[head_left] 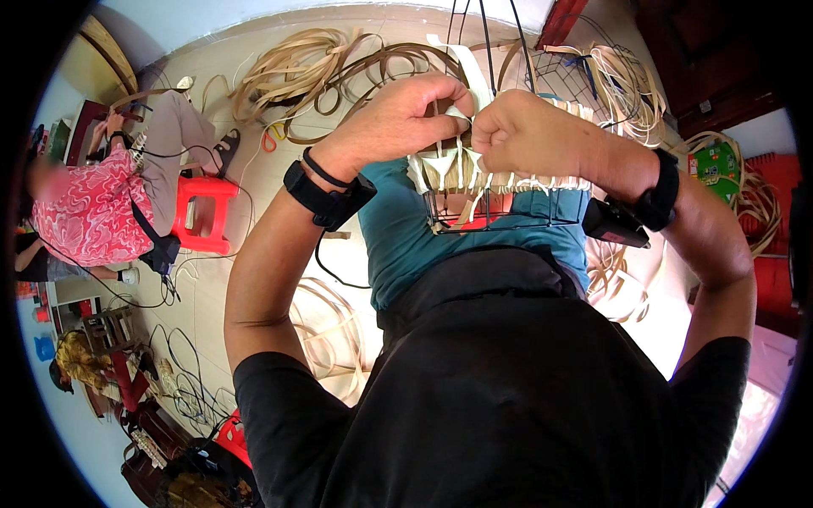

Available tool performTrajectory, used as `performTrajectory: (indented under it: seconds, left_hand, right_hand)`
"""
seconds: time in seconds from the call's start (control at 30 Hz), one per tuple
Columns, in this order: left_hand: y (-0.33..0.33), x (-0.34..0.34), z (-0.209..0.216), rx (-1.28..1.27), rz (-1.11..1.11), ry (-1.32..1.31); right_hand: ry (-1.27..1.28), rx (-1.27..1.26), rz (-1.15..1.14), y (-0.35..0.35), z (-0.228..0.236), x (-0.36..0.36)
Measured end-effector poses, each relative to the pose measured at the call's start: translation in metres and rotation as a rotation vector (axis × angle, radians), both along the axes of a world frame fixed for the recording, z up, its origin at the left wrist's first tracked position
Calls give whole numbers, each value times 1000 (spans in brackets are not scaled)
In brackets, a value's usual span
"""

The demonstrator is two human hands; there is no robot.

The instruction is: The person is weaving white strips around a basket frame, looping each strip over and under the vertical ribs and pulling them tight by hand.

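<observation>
On my lap rests a black wire frame point(529, 225), partly wrapped with a pale woven band point(508, 180). A flat, pale weaving strip point(474, 66) rises from the band and bends over to the left at its top. My left hand point(411, 118) pinches at the strip's lower part, thumb and forefinger close together. My right hand point(533, 131) is closed in a fist right beside it, its knuckles almost touching the left fingertips. What its fingers grip is hidden behind the hand. Thin pale strands loop around the frame's wires below both hands.
Coils of tan strips point(292, 72) lie on the floor beyond my left arm, near orange-handled scissors point(273, 135). More pale coils point(627, 85) lie at the far right. A co-worker in a red patterned shirt point(93, 207) sits at the left, near a red stool point(205, 212).
</observation>
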State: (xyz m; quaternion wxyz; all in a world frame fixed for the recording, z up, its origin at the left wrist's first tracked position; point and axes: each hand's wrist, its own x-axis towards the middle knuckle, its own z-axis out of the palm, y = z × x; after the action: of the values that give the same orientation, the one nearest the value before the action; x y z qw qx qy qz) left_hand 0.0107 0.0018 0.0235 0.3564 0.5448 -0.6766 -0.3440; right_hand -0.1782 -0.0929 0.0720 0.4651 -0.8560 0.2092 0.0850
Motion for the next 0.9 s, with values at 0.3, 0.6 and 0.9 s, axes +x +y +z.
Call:
performTrajectory:
  seconds: [0.3, 0.6, 0.9]
  left_hand:
    - [6, 2, 8, -17, -35, -15]
    - [2, 1, 5, -36, -18, -49]
    - [5, 3, 10, 37, -31, -62]
  right_hand:
    - [88, 90, 13, -4, 3, 2]
    - [58, 64, 16, -3, 0, -3]
    - [204, 52, 101, -14, -6, 12]
